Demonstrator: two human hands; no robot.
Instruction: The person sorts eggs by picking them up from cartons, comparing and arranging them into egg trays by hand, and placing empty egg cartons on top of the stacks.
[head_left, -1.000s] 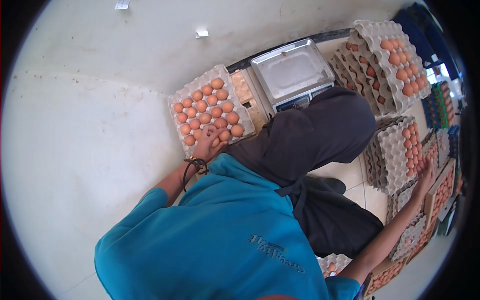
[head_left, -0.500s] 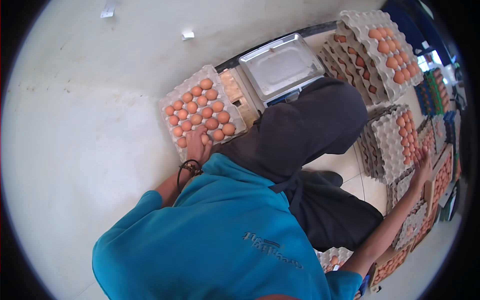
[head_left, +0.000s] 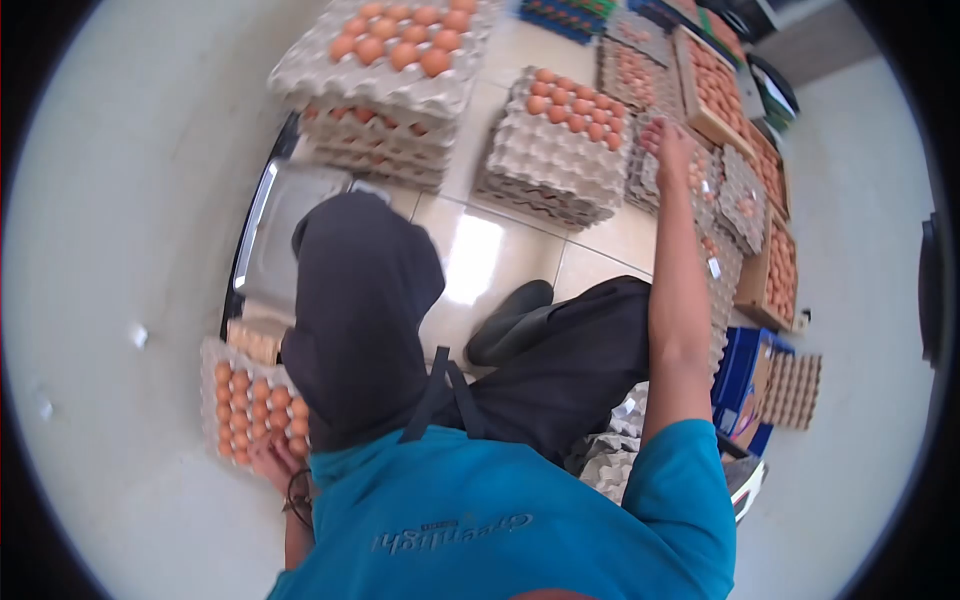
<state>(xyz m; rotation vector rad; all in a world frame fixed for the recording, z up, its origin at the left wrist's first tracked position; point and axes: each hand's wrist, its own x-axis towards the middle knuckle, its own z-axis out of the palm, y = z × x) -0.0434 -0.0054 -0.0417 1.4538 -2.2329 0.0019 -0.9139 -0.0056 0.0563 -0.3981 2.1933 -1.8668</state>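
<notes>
L fingers (head_left: pixel 266 455) bend over the near edge of a grey egg tray (head_left: pixel 208 400) at 8 o'clock, touching or just above the eggs (head_left: pixel 260 388); how far open they are, and whether they grip one, can't tell. R fingers (head_left: pixel 655 131), partly curled betw. 1 & 2 o'clock, hang by the low trays (head_left: pixel 640 187) beyond the person's knee; blur hides their exact opening & any hold.

Just changed: the view has swung round to the R, bringing the stacks & crates nr the top centre, w/ the L hand's tray now off to the side; that likely puts attention on the R side. The eggs at 8 o'clock are brown, smooth-looking, in rows, w/ no obvious cracks, tho' detail is soft.

Farther out: metal scale pan (head_left: pixel 285 235) at 10 o'clock, tall tray stack (head_left: pixel 390 150) at 11, shorter stack (head_left: pixel 545 155) at 1, wooden crate (head_left: pixel 686 85) w/ more eggs betw. 1 & 2
</notes>
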